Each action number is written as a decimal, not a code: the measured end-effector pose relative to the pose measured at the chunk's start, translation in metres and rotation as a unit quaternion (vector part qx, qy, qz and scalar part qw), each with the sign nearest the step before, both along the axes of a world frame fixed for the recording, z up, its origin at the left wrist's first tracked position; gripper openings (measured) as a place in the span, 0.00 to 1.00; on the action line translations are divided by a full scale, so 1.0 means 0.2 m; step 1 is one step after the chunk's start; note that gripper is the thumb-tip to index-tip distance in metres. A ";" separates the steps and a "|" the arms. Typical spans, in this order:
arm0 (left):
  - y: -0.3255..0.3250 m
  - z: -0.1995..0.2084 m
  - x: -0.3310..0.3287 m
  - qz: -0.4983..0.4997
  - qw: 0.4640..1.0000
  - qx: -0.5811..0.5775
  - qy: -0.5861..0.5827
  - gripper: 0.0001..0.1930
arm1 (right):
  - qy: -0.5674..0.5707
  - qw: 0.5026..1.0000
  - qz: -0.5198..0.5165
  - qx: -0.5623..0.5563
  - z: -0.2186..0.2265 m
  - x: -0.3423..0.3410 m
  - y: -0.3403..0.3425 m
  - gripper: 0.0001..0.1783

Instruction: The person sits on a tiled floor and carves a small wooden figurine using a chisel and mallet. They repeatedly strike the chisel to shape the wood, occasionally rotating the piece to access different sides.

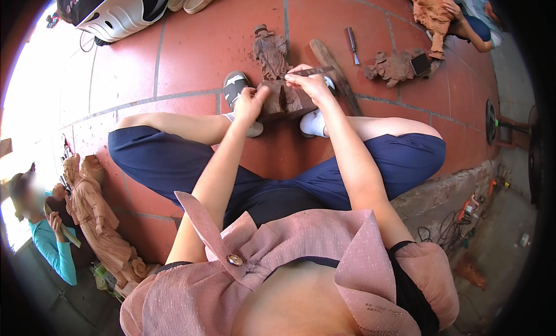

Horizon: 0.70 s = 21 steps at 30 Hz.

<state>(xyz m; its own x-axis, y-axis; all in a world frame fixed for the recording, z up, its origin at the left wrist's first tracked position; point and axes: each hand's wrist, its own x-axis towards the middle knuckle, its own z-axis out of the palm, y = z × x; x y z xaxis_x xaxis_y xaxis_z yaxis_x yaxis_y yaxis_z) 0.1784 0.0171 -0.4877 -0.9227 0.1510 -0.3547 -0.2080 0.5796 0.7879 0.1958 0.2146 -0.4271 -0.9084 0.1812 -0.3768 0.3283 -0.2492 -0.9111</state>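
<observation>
Between my feet is a dark brown wooden block (pixel 272 104), its top split by a dark gap. My left hand (pixel 251 102) is closed against the block's left side, thumb toward its top edge. Over the block's right side, my right hand (pixel 311 86) has its fingers pinched together at a flat dark strip (pixel 320 72); its material is unclear. A carved wooden figure (pixel 270 53) extends away from the block's far side; whether the two are one piece cannot be told.
Right of the figure lie a long wooden stick (pixel 336 72), a chisel (pixel 352 45) and another carving (pixel 394 68) with a dark phone-like slab (pixel 420 64) on it. Co-workers sit at far right and left beside carvings (pixel 95 217). A black-and-white bag-like object (pixel 121 14) stands far left.
</observation>
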 end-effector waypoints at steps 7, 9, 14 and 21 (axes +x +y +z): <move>-0.14 0.26 -0.30 0.093 0.955 0.275 -0.059 0.18 | 0.061 0.942 0.186 0.273 0.05 -0.18 0.00 0.07; -0.06 0.42 -0.34 -0.019 0.961 0.277 -0.009 0.19 | 0.059 0.926 0.229 0.295 0.09 -0.21 -0.03 0.09; 0.13 0.55 -0.43 -0.251 0.956 0.146 0.050 0.22 | 0.084 0.867 0.338 0.356 -0.03 -0.26 -0.04 0.14; 0.21 0.45 -0.48 -0.339 0.927 -0.004 0.160 0.13 | 0.053 0.912 0.289 0.287 -0.11 -0.24 -0.07 0.17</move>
